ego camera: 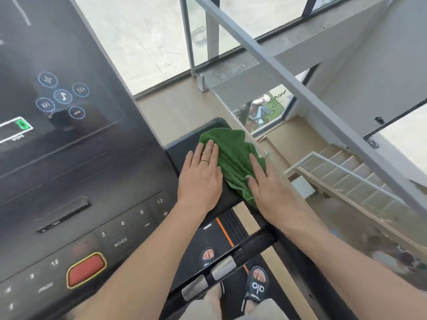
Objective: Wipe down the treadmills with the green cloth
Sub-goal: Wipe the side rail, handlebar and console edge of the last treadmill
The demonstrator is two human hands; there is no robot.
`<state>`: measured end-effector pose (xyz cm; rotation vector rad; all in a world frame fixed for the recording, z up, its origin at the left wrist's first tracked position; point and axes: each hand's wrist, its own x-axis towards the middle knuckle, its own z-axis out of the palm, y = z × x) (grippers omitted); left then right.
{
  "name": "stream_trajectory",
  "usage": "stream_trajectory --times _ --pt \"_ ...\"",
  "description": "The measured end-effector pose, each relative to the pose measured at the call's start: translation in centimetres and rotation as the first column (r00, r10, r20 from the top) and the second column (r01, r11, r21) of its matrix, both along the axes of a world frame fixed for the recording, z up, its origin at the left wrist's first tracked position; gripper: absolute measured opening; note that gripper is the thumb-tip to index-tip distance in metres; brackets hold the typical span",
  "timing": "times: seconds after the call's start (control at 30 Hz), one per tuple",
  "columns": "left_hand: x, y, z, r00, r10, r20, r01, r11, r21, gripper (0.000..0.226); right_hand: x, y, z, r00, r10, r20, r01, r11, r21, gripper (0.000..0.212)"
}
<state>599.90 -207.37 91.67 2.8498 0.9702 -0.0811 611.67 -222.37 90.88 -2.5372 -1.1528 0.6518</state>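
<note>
Two bare hands press flat on a crumpled green terry cloth [233,155] spread over the black side arm [184,144] of a treadmill. The left hand [200,176], a thin gold ring [204,160] on one finger, lies with fingers straight and close together, its fingertips on the cloth's near-left edge. The right hand [268,188] rests palm down with straight fingers on the cloth's right side, covering its lower corner. Left of the left hand stretches the dark glossy treadmill console [69,158], with round blue-ringed icons, numbered keys and a red rounded stop button [86,270]. Below the wrists runs a black handlebar with silver sensor plates [223,267], and beneath it a foot in a black slide sandal [256,288] stands on the belt. Right of the right hand, a grey railing [300,93] edges a stairwell.
</note>
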Motion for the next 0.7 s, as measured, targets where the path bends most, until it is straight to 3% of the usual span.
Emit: stream_trajectory --times 0.13,0.2,0.33,0.47,0.6,0.7 --pt "1.4 -1.4 -0.7 0.992 0.09 0.088 -0.082 0.993 -0.089 0.069 -2.6 -6.6 0.8 0.999 0.038 0.023 -0.036 0.996 -0.083 0.06" --pt "1.7 -1.8 -1.2 0.991 0.112 0.078 -0.106 0.991 -0.08 0.068 -1.4 -5.9 0.8 0.999 0.027 -0.03 -0.028 0.999 -0.039 0.058" --pt "2.1 -2.3 -2.0 0.984 0.159 0.082 -0.156 0.987 -0.035 0.065 3.1 1.7 -0.9 0.949 -0.061 -0.309 0.104 0.986 0.127 0.05" --pt "2.4 -2.3 -2.3 0.978 0.181 0.105 -0.18 0.983 -0.021 0.063 5.9 6.0 -1.9 0.864 -0.086 -0.495 0.163 0.98 0.116 0.05" --pt "2.4 -2.6 -2.4 0.971 0.206 0.12 -0.203 0.979 -0.032 0.061 4.4 -0.3 -1.4 0.784 -0.166 -0.598 0.261 0.962 0.076 0.052" --pt "2.5 -2.6 -2.3 0.973 0.197 0.12 -0.197 0.98 -0.016 0.062 1.8 -8.0 0.6 0.719 -0.276 -0.638 0.381 0.924 0.03 0.03"
